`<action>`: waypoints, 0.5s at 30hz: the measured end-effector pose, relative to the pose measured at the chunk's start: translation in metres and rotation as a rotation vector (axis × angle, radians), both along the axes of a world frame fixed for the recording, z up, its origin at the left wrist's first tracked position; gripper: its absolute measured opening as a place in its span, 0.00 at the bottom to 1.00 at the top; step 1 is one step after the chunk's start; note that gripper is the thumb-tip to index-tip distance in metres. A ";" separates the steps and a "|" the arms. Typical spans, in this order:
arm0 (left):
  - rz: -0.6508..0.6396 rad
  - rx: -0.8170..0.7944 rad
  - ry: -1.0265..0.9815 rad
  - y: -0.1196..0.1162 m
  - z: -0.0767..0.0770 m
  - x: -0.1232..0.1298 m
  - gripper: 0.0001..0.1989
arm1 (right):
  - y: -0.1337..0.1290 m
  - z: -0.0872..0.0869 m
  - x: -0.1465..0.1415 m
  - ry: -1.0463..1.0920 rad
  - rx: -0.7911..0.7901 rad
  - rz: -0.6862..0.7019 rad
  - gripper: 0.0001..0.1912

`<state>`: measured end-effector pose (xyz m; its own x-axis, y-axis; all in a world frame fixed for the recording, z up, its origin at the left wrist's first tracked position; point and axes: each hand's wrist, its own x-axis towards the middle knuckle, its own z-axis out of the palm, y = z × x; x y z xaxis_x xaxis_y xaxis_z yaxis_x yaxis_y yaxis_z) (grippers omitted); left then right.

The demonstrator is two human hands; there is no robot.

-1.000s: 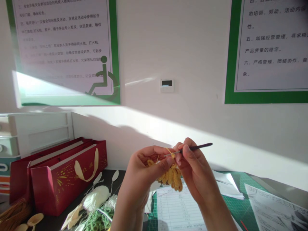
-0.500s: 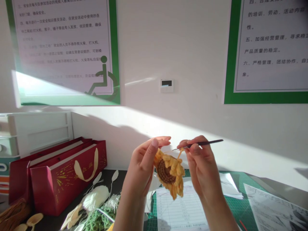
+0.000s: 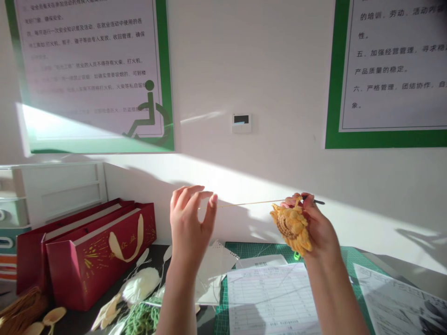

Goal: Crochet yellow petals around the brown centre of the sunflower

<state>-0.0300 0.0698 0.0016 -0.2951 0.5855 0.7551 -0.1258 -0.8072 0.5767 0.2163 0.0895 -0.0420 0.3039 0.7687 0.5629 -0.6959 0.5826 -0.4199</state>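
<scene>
My right hand [image 3: 316,223] is closed on a yellow crocheted flower [image 3: 292,228] with a brown centre, and on a dark crochet hook [image 3: 318,202] whose end sticks out to the right. A thin yellow yarn [image 3: 251,203] runs nearly level from the flower toward my left hand [image 3: 192,214]. The thumb and index finger of that hand are curved close together, with the yarn reaching them; the other fingers are bent. Both hands are raised above the desk, in front of the white wall.
Red gift bags [image 3: 101,256] stand at the left beside white drawers [image 3: 66,186]. Near them lie a white yarn ball [image 3: 141,284] and green yarn [image 3: 141,318]. Printed papers [image 3: 272,298] lie on a green cutting mat [image 3: 221,321]. Framed notices [image 3: 333,139] hang on the wall.
My hands have moved apart. My left hand has let go of the flower and shifted left, and the yarn is now stretched out. The flower has moved right with my right hand.
</scene>
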 end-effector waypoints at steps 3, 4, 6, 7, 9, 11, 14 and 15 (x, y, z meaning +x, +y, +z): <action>-0.093 -0.068 0.085 0.001 -0.003 -0.005 0.26 | 0.000 0.001 0.006 0.008 0.026 -0.016 0.11; -0.160 -0.087 0.102 0.000 -0.003 -0.005 0.30 | 0.000 0.001 0.006 -0.001 0.032 -0.015 0.10; -0.313 -0.102 0.098 -0.005 -0.002 -0.002 0.35 | -0.001 0.001 0.001 -0.032 0.040 -0.004 0.10; -0.389 -0.101 0.080 -0.009 -0.001 0.002 0.35 | -0.001 0.001 -0.003 -0.048 0.041 0.007 0.10; -0.499 -0.089 0.025 -0.014 0.001 0.012 0.17 | -0.003 0.001 -0.014 -0.075 0.035 0.030 0.10; -0.601 -0.085 0.012 -0.015 0.001 0.022 0.28 | -0.006 0.002 -0.025 -0.092 0.024 0.051 0.12; -0.092 -0.054 -0.065 -0.004 -0.005 0.031 0.40 | -0.014 0.003 -0.037 -0.113 0.011 0.075 0.13; -0.032 -0.066 -0.110 0.000 -0.007 0.030 0.35 | -0.016 0.004 -0.040 -0.120 0.009 0.080 0.13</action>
<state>0.0000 0.0702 -0.0056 -0.3542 0.6433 0.6788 -0.2167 -0.7626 0.6096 0.1766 0.0734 -0.0383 0.1717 0.7826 0.5984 -0.6856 0.5311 -0.4979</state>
